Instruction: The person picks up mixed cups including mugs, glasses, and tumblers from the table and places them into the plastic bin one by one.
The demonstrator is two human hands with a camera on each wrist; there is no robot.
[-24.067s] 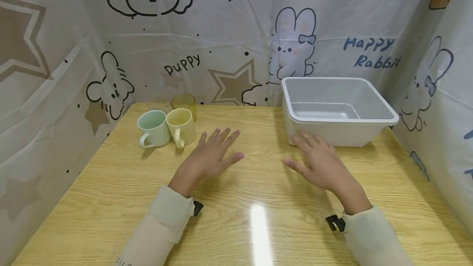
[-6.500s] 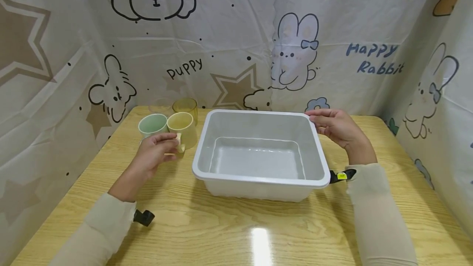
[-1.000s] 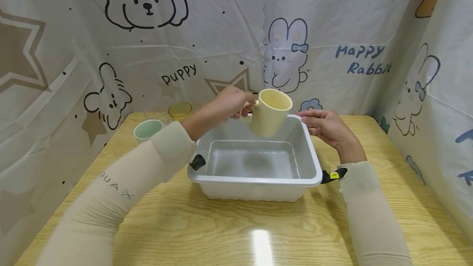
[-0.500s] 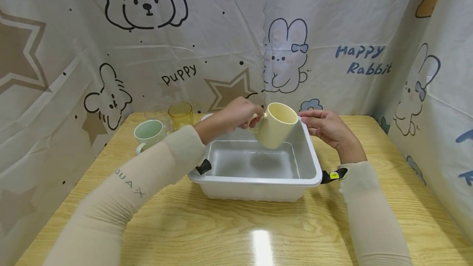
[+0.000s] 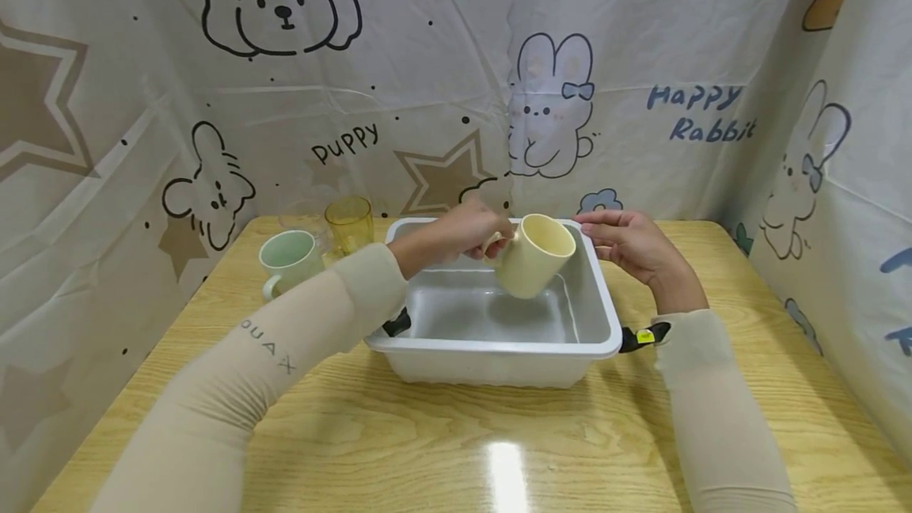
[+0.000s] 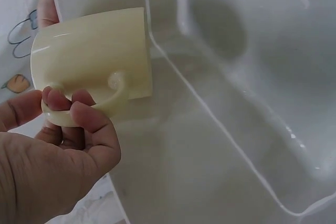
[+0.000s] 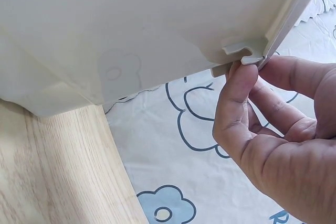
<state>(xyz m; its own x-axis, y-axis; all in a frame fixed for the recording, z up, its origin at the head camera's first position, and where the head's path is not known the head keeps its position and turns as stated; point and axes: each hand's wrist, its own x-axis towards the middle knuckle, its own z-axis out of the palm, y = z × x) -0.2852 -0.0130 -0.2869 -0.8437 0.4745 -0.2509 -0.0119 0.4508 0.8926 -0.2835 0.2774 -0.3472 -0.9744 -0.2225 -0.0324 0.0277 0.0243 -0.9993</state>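
My left hand (image 5: pixel 473 229) grips a pale yellow mug (image 5: pixel 534 260) by its handle, tilted over the right half of a light grey plastic tub (image 5: pixel 492 351). In the left wrist view, fingers and thumb pinch the mug's handle (image 6: pixel 118 98), and the mug hangs above the tub's floor, casting a shadow. My right hand (image 5: pixel 637 252) pinches the tub's far right rim corner. The right wrist view has thumb and fingers on the underside of that rim (image 7: pixel 254 51).
A green mug (image 5: pixel 288 260), an amber glass (image 5: pixel 349 224) and a hardly visible clear glass (image 5: pixel 302 220) stand left of the tub on the wooden table (image 5: pixel 399 450). A printed cloth (image 5: pixel 427 62) hangs behind and at both sides.
The left hand took the yellow mug from beside the green one and carried it over the tub; over the last second it came lower and slightly right. Earlier, the tub was moved to the middle.
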